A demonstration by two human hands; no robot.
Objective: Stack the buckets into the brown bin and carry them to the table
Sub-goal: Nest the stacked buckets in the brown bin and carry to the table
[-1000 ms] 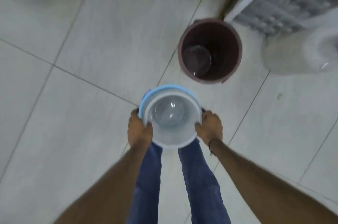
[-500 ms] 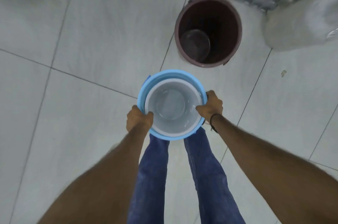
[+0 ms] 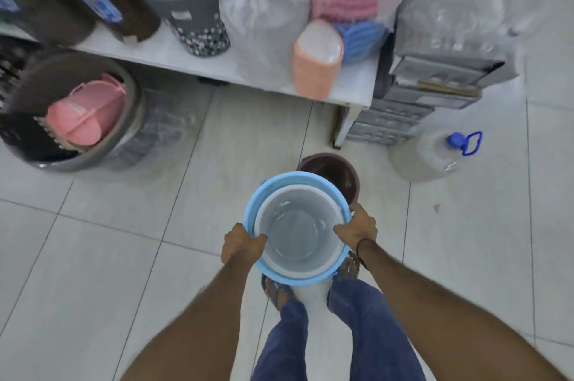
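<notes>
Both hands are gripping the nested buckets: left hand (image 3: 240, 245) and right hand (image 3: 357, 228) are clamping opposite rims. White bucket (image 3: 298, 234) is sitting inside blue bucket (image 3: 253, 209); white one is holding nothing. Brown bin (image 3: 341, 174) is standing on the floor just beyond, partly hidden behind the buckets. Grey basket (image 3: 124, 144) at left is holding pink items (image 3: 84, 119).

Both arms reach forward and down. The left hand (image 3: 240, 245) and right hand (image 3: 357, 228) are curled closed, thumbs turned inward.
</notes>
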